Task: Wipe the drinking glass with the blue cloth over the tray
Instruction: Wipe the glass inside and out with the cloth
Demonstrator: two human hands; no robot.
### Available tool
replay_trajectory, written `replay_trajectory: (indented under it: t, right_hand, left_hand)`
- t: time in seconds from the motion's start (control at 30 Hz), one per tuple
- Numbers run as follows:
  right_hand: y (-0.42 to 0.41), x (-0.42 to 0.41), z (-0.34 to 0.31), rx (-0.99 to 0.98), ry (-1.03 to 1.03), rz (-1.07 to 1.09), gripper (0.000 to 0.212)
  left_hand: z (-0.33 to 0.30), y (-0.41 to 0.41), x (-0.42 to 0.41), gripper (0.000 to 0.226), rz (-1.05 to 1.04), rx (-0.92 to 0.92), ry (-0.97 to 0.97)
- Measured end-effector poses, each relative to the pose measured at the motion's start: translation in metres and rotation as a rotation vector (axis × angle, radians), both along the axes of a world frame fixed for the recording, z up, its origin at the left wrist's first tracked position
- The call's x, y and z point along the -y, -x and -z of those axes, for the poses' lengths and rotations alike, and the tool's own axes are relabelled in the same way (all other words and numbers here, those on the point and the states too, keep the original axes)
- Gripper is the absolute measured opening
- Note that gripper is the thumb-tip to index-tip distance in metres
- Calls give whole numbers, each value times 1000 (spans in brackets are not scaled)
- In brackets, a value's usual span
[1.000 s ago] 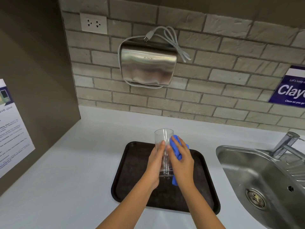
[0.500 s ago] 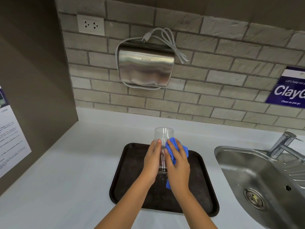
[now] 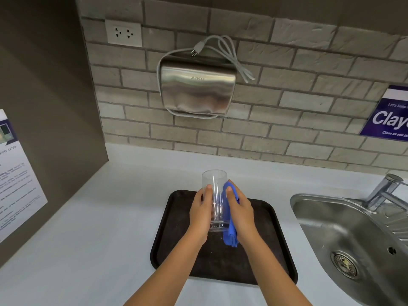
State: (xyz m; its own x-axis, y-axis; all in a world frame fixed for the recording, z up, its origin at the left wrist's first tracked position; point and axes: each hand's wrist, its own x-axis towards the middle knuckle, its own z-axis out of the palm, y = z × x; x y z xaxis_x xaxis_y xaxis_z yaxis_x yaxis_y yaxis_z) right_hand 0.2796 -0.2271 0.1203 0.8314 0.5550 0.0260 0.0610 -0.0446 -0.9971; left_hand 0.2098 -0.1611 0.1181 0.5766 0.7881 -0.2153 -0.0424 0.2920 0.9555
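Holding the clear drinking glass [image 3: 215, 199] upright above the dark tray [image 3: 272, 246], my left hand [image 3: 199, 214] wraps its fingers around one side while my right hand [image 3: 241, 214] presses the blue cloth [image 3: 230, 234] flat against the other. The tray sits on a white counter [image 3: 99, 228] beside a steel sink [image 3: 344, 235].

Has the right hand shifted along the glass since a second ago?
Yes. The right hand with the blue cloth has slid slightly up the drinking glass: its fingertips now sit nearer the rim. The glass stays over the tray.
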Motion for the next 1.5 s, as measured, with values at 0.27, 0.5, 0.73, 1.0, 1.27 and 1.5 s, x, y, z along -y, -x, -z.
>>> replay_trajectory:
  t: [0.27, 0.5, 0.73, 1.0, 1.27, 1.5]
  right_hand:
    - [37, -4, 24, 590, 114, 132, 44]
    - [-4, -7, -11, -137, -85, 42, 36]
    - [2, -9, -2, 124, 30, 91, 44]
    - [26, -15, 21, 558, 123, 137, 47]
    - [3, -15, -1, 182, 24, 102, 40]
    - [26, -13, 12, 579, 130, 44, 45]
  left_hand:
    - [1, 4, -10, 51, 147, 16, -31]
    - [-14, 6, -3, 53, 200, 68, 153]
    - [-1, -1, -2, 47, 34, -96, -129]
    - [1, 5, -9, 42, 161, -9, -60]
    - [-7, 3, -6, 49, 151, 21, 70]
    - [-2, 8, -18, 55, 178, 76, 104]
